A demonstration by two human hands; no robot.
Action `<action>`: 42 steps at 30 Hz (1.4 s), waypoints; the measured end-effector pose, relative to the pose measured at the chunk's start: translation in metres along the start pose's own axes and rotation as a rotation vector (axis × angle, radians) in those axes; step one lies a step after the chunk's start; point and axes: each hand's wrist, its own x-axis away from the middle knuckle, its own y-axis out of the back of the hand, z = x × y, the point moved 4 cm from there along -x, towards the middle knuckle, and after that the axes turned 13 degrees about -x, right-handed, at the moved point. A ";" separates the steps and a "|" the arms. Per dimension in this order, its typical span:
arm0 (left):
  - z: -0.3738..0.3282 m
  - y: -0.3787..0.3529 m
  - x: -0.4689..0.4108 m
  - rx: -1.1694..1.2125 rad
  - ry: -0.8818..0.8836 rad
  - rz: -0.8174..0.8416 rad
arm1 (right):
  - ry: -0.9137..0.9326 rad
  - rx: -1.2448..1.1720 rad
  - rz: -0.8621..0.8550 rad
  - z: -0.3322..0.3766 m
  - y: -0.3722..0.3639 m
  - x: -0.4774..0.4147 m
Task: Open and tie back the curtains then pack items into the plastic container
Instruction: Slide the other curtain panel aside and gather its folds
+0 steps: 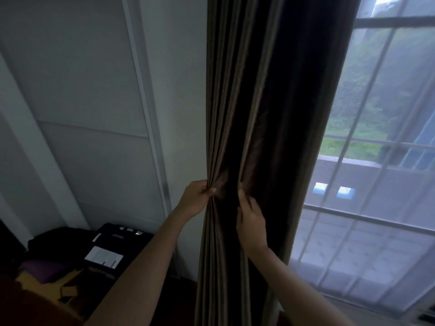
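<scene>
A dark brown curtain (266, 95) hangs gathered in folds down the middle of the view, drawn off the window. My left hand (196, 198) pinches the curtain's left edge at about waist height of the fabric. My right hand (250, 220) grips folds a little to the right and slightly lower, fingers closed into the cloth. The curtain narrows where both hands squeeze it. No tie-back and no plastic container are in view.
A sheer white curtain (367, 231) covers the barred window (388, 22) on the right. White wall panels (94, 90) stand to the left. Low at the left lie a black bag (122, 238) with a white paper, dark clothes and a purple item (44, 270).
</scene>
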 end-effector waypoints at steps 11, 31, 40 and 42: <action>-0.007 0.000 0.009 0.143 0.010 0.079 | 0.005 0.054 0.102 0.014 -0.034 0.018; -0.010 -0.007 0.017 -0.122 -0.117 -0.158 | 0.092 0.052 0.023 0.025 0.019 0.009; -0.007 -0.011 0.007 -0.035 -0.106 -0.111 | 0.194 0.115 -0.505 0.021 0.153 -0.102; -0.008 -0.012 0.006 -0.031 -0.105 -0.108 | 0.143 0.074 -0.451 0.008 0.153 -0.103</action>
